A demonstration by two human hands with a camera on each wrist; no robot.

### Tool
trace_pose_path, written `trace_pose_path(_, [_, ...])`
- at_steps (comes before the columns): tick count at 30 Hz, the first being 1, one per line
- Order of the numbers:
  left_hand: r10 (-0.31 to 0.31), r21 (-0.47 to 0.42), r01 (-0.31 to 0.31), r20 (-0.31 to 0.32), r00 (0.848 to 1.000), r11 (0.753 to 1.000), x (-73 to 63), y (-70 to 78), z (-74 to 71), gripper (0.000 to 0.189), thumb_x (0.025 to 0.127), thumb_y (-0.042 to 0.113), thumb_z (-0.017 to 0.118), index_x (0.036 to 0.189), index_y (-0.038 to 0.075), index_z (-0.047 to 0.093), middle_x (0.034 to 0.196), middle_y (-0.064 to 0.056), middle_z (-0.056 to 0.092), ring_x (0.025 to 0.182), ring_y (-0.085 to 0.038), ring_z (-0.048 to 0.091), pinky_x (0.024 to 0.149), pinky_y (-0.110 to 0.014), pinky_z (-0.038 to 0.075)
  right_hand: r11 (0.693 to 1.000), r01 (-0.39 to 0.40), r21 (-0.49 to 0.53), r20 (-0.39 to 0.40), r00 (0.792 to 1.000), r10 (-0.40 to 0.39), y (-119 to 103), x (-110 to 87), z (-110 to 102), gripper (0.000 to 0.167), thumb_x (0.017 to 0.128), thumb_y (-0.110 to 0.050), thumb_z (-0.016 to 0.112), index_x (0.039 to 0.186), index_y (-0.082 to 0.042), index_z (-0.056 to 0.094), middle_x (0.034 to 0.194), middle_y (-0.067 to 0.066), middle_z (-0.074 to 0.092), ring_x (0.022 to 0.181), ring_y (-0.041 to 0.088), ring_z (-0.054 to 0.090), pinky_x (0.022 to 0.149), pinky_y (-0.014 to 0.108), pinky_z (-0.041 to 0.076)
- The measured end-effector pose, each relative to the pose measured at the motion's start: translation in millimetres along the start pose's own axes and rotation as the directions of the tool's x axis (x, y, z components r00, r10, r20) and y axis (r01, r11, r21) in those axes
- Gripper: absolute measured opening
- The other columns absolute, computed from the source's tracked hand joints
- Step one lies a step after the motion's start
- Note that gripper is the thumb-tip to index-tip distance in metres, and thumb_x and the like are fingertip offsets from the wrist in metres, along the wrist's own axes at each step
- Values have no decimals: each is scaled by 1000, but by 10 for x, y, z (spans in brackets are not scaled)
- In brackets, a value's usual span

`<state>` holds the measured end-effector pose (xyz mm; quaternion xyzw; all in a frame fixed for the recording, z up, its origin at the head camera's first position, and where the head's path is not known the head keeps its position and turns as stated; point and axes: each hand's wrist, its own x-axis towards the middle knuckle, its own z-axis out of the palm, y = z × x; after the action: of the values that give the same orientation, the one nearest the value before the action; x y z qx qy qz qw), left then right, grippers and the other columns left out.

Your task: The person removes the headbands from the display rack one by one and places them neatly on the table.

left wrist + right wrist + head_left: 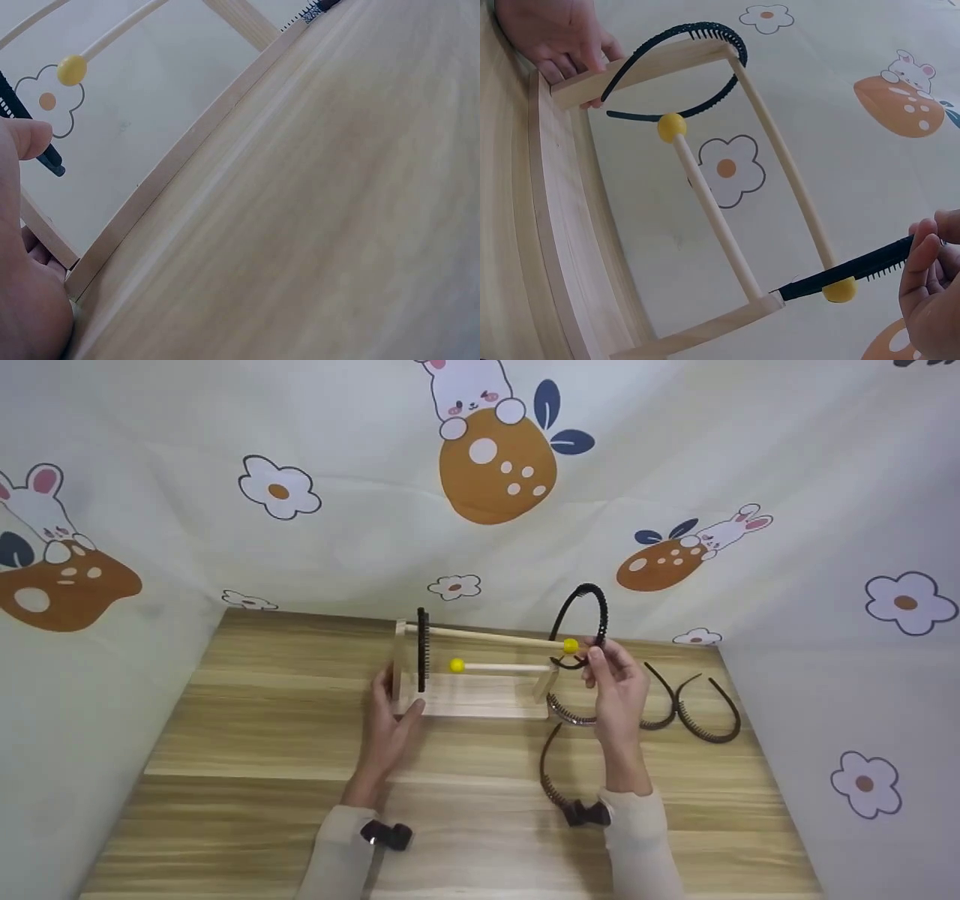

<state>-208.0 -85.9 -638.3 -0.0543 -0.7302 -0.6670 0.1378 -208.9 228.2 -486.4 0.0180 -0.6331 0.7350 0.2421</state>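
A wooden rack (480,706) stands on the table, with an upper rod (495,637) and a lower rod (510,667), each tipped by a yellow ball. My left hand (388,729) grips the rack's left end at the foot of its post. One black toothed headband (422,652) hangs on the upper rod near that post. At the rod's other end, my right hand (621,694) pinches a second black headband (602,611) by one side. Its loop surrounds the upper yellow ball (571,646) in the head view; in the right wrist view the headband (877,259) appears edge-on beside the ball.
More headbands lie on the wood-grain table (247,735) to the right: one far right (709,733), one beside it (660,724), one behind my right hand (570,715) and one nearer (549,780). A printed cloth (360,540) rises behind the table.
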Motion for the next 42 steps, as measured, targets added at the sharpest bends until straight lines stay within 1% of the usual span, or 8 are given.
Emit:
trace_pose_path(5, [-8,-13,8,-3,1000,1000,6,4,1,82,104,5,74,169,-4,25,173,-35,29,160,-53,32,135,-63,27,1000,2,-18,-14,1000,-2,-5,22,-81,17,106,7,65,107,-1,81,89,3,79,68,9,61,59,18,52])
trace_pose_path(15, [46,-9,-46,-20,999,999,5,-12,8,78,102,0,74,166,-7,29,168,-35,36,156,-54,37,134,-65,28,999,-15,-30,-1,1000,15,60,16,-365,15,105,9,66,110,3,79,92,10,78,70,11,61,61,18,55])
trace_pose_path(19, [41,-11,-41,-26,999,999,9,-9,6,78,102,-1,75,166,-7,30,168,-34,37,156,-53,39,134,-64,29,996,-32,-80,-14,999,31,113,9,-499,15,105,9,67,111,5,79,92,8,77,70,13,61,60,18,54])
trace_pose_path(23, [22,-18,-22,-19,1000,1000,8,-8,1,80,103,3,76,167,-6,28,170,-34,36,156,-52,38,133,-64,30,992,-45,-114,-14,999,43,157,-3,-607,14,105,10,67,116,16,74,91,5,77,70,12,63,60,17,54])
trace_pose_path(28, [42,-22,-42,-5,999,999,7,-23,1,80,104,3,73,167,-8,25,168,-37,35,156,-54,37,132,-66,29,990,-26,-141,16,999,28,179,-24,-714,15,105,10,68,117,18,72,93,5,78,74,10,65,63,17,57])
trace_pose_path(32, [41,-13,-41,-6,999,999,-7,-26,-8,79,105,3,72,166,-8,24,168,-37,34,156,-55,36,133,-67,27,988,1,-158,56,998,8,212,-41,-793,16,103,12,69,116,20,72,102,8,81,80,11,70,68,18,60])
trace_pose_path(36, [37,3,-37,-12,999,999,-13,-22,-11,80,104,4,74,167,-7,26,169,-37,34,156,-55,36,133,-67,27,991,2,-137,92,996,11,258,-67,-894,18,100,15,71,117,19,73,109,4,83,85,10,73,73,18,63])
trace_pose_path(42, [52,11,-52,-12,999,999,15,-17,-3,79,102,3,76,165,-5,29,165,-36,39,152,-54,43,130,-67,34,993,9,-114,169,986,11,360,-131,-1081,21,96,21,70,117,23,70,94,2,76,78,7,69,70,18,62])
